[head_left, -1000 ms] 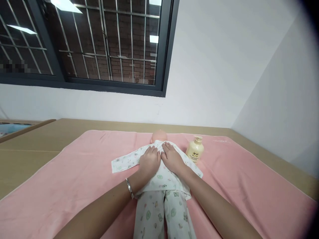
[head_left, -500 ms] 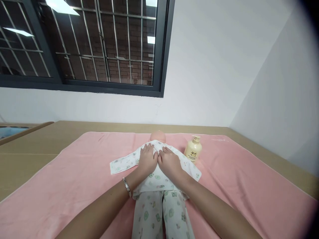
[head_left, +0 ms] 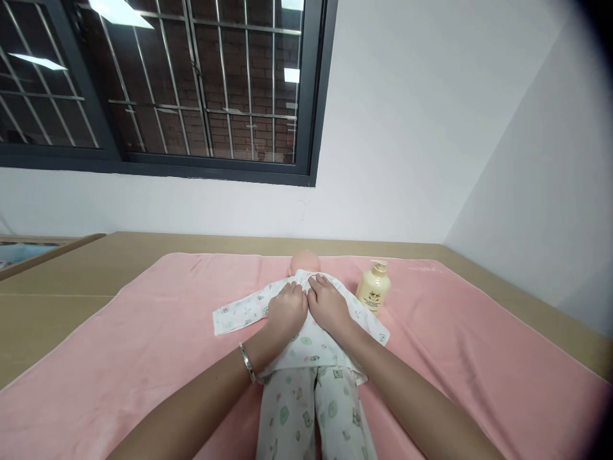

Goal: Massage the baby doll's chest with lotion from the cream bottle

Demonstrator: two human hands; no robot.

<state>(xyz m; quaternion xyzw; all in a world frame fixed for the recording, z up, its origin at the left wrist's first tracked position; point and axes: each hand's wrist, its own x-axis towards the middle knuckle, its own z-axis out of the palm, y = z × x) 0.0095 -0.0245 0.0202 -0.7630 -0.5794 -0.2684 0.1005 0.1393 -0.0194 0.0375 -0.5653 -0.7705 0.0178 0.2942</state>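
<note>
A baby doll lies on its back, its bald head (head_left: pixel 305 262) at the far end. It wears a white patterned baby shirt (head_left: pixel 306 348) with long sleeves, and matching trousers (head_left: pixel 287 415). My left hand (head_left: pixel 287 310), with a silver bangle at the wrist, rests on the shirt's chest, its fingers curled into the cloth. Close beside it, my right hand (head_left: pixel 329 305) is bent over the shirt front just below the neck, fingertips pressed to the fabric. The cloth between the fingertips is mostly hidden by the hands.
A pale yellow pump bottle (head_left: pixel 373 287) stands right of the doll's shoulder. Beneath everything is a pink blanket (head_left: pixel 158 332) on a wooden surface (head_left: pixel 57 300). A white wall (head_left: pixel 393 128) and a dark-framed barred window (head_left: pixel 201 89) rise behind.
My left fingers, flat on the shirt before, have curled in. My right hand has shifted slightly up toward the neck, its fingers now closer to the middle.
</note>
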